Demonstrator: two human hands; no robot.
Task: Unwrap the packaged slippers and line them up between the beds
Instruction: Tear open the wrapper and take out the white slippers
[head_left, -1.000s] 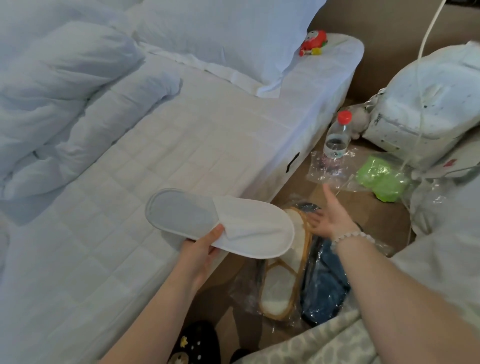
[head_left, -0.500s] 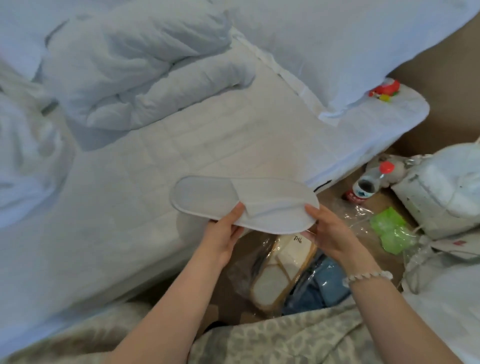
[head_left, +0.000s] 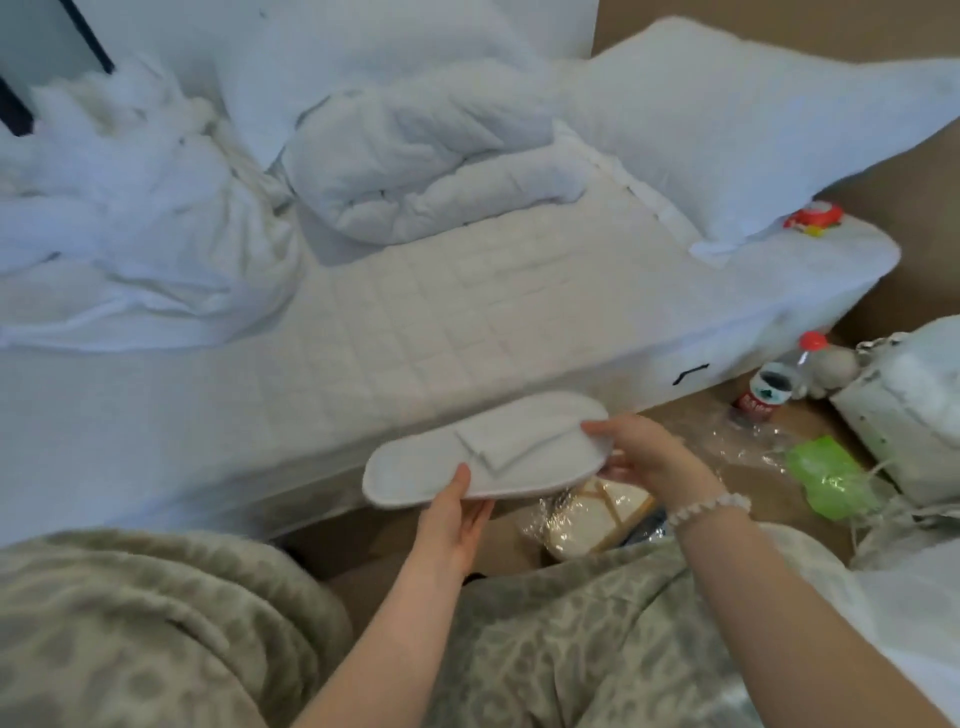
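A flat white slipper (head_left: 498, 452) is held level above the floor strip beside the white bed (head_left: 467, 312). My left hand (head_left: 454, 519) grips its heel end, thumb on top and fingers under the sole. My right hand (head_left: 644, 457) pinches the toe end, thumb on the folded upper. Below them on the floor lies a tan-edged slipper in clear wrap (head_left: 592, 512), partly hidden by my lap. A dark blue packet beside it barely shows.
A crumpled duvet (head_left: 415, 171) and pillow (head_left: 727, 135) lie on the bed, with a red toy (head_left: 813, 215) at its corner. On the floor to the right are a red-capped bottle (head_left: 779, 379), clear plastic (head_left: 748, 436), a green bag (head_left: 826, 483) and a white bag (head_left: 914, 405).
My right hand came from open above the floor to grip the slipper's toe end. The slipper moved lower and to the right. The view swung left and back, showing more bed and my lap.
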